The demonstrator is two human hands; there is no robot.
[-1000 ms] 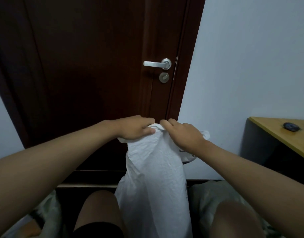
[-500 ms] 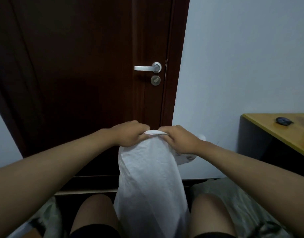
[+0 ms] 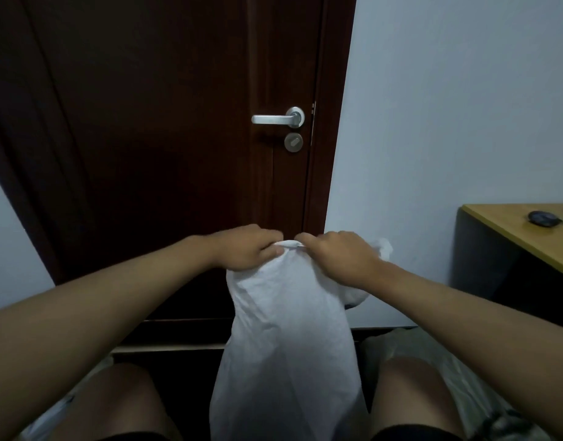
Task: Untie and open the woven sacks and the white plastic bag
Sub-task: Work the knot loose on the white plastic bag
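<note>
Both hands are up at the top of the white sack [image 3: 289,345], which stands upright between the person's bare knees and rises right through the middle of the view. The left hand [image 3: 245,249] has its grip closed tight on the left side of the gathered neck, fingers curled over the crumpled fabric, knuckles toward the camera. The right hand [image 3: 340,256] mirrors it on the other side, grip closed on the bunched top, its fingertips almost touching those of the left hand. Between the two a small hump of white material pokes up. Beyond the right wrist a loose flap of the sack's mouth [image 3: 382,249] spills out to the right and hangs below the forearm. Whether a knot or tie sits under the fingers cannot be told; the hands cover it. Down at the lower right, beside the right knee, pale crumpled bag material [image 3: 458,386] lies on the floor, and more of the same pale stuff shows at the lower left edge beneath the left forearm. Straight ahead is a dark brown door [image 3: 146,138] with a silver lever handle [image 3: 278,117] and a round lock below it. To the right, against the pale wall, the corner of a yellow-topped desk [image 3: 512,230] carries a small dark object [image 3: 542,217].
</note>
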